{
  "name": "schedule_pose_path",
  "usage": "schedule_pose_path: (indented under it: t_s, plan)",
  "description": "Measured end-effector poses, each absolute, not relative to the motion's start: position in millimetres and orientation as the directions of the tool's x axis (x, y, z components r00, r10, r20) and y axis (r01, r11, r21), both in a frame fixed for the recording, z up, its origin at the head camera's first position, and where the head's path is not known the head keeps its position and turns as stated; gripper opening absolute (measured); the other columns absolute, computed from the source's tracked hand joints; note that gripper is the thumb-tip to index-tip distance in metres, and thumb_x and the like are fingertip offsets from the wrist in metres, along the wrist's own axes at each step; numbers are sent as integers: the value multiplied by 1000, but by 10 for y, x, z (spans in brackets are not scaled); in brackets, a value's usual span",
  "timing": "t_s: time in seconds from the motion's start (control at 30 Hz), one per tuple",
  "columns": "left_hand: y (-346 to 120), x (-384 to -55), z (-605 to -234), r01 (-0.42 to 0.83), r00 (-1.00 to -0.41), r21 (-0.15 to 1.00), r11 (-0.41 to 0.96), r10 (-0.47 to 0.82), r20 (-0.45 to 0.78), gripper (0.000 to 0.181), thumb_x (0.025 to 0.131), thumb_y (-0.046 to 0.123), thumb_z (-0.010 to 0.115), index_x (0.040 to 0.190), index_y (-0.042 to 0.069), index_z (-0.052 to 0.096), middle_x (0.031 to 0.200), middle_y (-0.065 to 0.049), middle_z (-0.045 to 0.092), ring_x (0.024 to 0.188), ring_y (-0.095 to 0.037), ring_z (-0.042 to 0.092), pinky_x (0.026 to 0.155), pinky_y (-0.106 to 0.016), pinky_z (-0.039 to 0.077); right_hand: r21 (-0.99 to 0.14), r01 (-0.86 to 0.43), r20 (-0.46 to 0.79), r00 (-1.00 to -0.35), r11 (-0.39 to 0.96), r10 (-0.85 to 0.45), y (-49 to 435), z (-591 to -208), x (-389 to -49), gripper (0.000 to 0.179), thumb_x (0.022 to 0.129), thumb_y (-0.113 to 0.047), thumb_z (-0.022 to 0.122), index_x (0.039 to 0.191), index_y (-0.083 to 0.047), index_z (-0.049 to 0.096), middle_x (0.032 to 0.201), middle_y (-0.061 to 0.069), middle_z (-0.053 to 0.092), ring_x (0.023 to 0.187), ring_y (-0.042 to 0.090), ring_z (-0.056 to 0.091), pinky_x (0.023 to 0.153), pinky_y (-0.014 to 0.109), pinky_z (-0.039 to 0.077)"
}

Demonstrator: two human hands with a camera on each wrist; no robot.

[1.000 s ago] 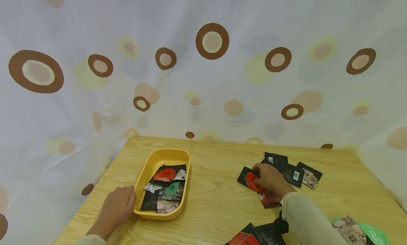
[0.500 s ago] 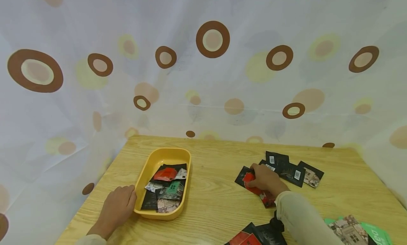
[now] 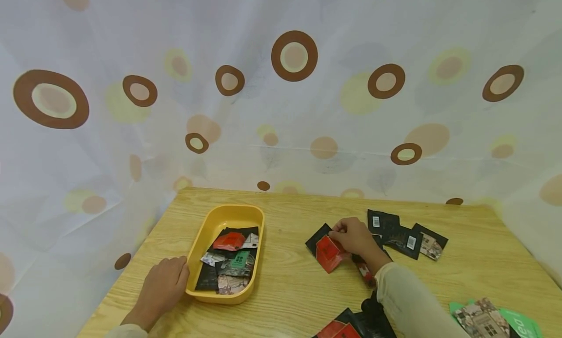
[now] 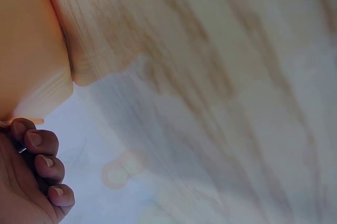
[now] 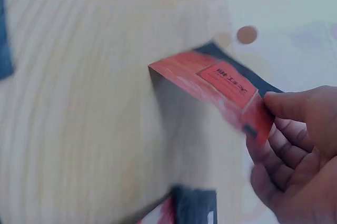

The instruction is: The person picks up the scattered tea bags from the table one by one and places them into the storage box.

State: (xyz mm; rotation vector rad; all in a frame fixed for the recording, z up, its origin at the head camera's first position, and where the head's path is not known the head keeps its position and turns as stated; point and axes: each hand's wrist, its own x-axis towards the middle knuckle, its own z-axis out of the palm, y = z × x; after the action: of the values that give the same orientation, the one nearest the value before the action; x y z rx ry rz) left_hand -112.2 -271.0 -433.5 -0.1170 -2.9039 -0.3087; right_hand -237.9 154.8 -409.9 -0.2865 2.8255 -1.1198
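Note:
My right hand [image 3: 354, 238] pinches a red and black tea sachet [image 3: 326, 250] by one edge. In the right wrist view the sachet [image 5: 221, 84] is raised off the table, between thumb and fingers. At the left, my left hand [image 3: 162, 287] holds the rim of a yellow plastic tray [image 3: 191, 267]; in the left wrist view its curled fingers [image 4: 47, 169] are at the tray's edge. Inside the tray lie several sachets, among them a red one [image 3: 229, 241] and a green-labelled one [image 3: 238, 260]. Part of a red patterned sachet [image 3: 365, 272] shows below my right wrist.
Several black sachets with barcodes [image 3: 401, 240] lie beyond my right hand, beside a floral one [image 3: 431, 245]. Red and black sachets [image 3: 340, 328] are at the front edge. Green and floral packets [image 3: 483, 318] lie front right. A patterned curtain [image 3: 290, 109] hangs behind the wooden table [image 3: 290, 221].
My right hand has drawn the red and black tea sachet leftward, away from the other sachets, and lifted it. My left hand and the tray have stayed in place.

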Motion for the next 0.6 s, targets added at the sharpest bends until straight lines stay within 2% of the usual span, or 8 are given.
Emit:
schedule_pose_path:
  t_s: [0.23, 0.3, 0.43, 0.6]
  plan:
    - [-2748, -1100, -4326, 84, -976, 202, 976, 40, 213, 35, 102, 13, 42, 67, 16, 40, 58, 2, 33, 56, -14, 33, 58, -28, 28, -908, 60, -154, -968, 414, -197, 1233, -3908, -2394, 26, 98, -14, 61, 112, 7, 65, 91, 13, 71, 67, 9, 66, 65, 31, 59]
    - [-2763, -1094, -4324, 78, -976, 200, 977, 34, 215, 35, 101, 13, 43, 67, 16, 40, 58, 2, 33, 56, -14, 33, 58, -28, 28, -935, 93, -176, -959, 341, -221, 1097, -3854, -2389, 28, 98, -13, 60, 118, 7, 64, 92, 12, 71, 68, 8, 66, 68, 29, 60]
    - [-2766, -1098, -4328, 70, -977, 199, 978, 27, 211, 34, 101, 13, 43, 67, 16, 40, 58, 2, 33, 57, -14, 34, 59, -29, 29, -961, 133, -198, -943, 244, -267, 803, -3769, -2350, 31, 97, -10, 60, 122, 8, 62, 90, 9, 71, 69, 7, 67, 77, 33, 61]
    - [-2730, -1133, -4344, 64, -984, 214, 975, 27, 174, 34, 102, 14, 42, 67, 16, 41, 59, 2, 35, 58, -14, 35, 60, -29, 30, -972, 162, -205, -940, 172, -271, 428, -3777, -2283, 29, 95, -3, 61, 121, 11, 63, 88, 13, 72, 64, 6, 67, 75, 31, 61]
